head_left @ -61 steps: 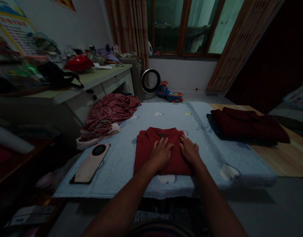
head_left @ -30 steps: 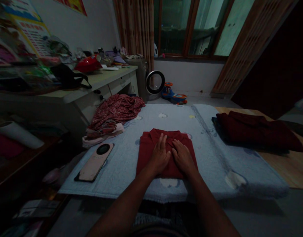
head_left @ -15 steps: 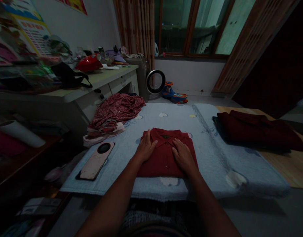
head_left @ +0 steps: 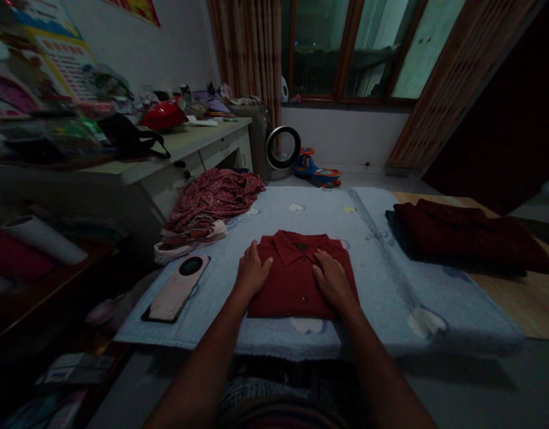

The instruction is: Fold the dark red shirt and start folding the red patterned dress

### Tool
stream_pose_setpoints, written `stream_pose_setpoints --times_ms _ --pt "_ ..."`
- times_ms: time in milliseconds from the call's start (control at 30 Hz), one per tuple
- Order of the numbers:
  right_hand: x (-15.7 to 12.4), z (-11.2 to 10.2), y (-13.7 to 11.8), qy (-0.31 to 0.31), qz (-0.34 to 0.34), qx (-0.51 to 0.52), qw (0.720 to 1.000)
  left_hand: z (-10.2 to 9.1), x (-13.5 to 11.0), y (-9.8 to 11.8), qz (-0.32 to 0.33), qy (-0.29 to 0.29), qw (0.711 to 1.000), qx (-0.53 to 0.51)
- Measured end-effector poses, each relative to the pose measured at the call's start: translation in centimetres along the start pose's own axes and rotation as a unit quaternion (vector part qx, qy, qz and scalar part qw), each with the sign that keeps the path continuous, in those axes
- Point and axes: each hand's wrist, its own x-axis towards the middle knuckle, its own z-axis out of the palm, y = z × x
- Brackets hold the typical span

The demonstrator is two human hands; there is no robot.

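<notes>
Red shirt [head_left: 292, 289] lies folded under left grip [head_left: 251, 274] and right grip [head_left: 333, 280].

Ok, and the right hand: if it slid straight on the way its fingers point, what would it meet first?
The collar of the red shirt. The right hand lies on the shirt, angled forward and leftward; whether it already touches the collar's edge is hard to tell.

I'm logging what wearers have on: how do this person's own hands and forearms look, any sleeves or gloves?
The left hand and right hand are bare, with no gloves, rings or watch visible. Both forearms are bare too, with no sleeve in view. At the bottom edge, dark clothing with faint stripes shows, too dim for detail.
</notes>
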Motion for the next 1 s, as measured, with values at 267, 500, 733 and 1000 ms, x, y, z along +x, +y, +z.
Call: stream_pose_setpoints --times_ms 267,500,733,1000 --pt "-1.3 -2.8 -2.1 0.072 -0.068 0.024 0.995 -1.9 -1.2 -0.4 -0.079 -0.042 0.985 -0.145" --pt "-2.5 -2.1 -5.2 0.001 0.008 -0.105 0.994 -2.4 -1.6 0.6 -0.116 -0.056 0.982 -0.141" --pt "-1.6 -1.0 -5.5 -0.004 0.055 -0.104 0.993 -2.1 -2.1 1.4 -0.1 -0.068 0.985 -0.122" --pt "-1.4 -1.1 -5.3 -0.01 0.064 -0.013 0.998 -2.4 -2.1 1.5 -0.079 -0.04 0.991 -0.103"
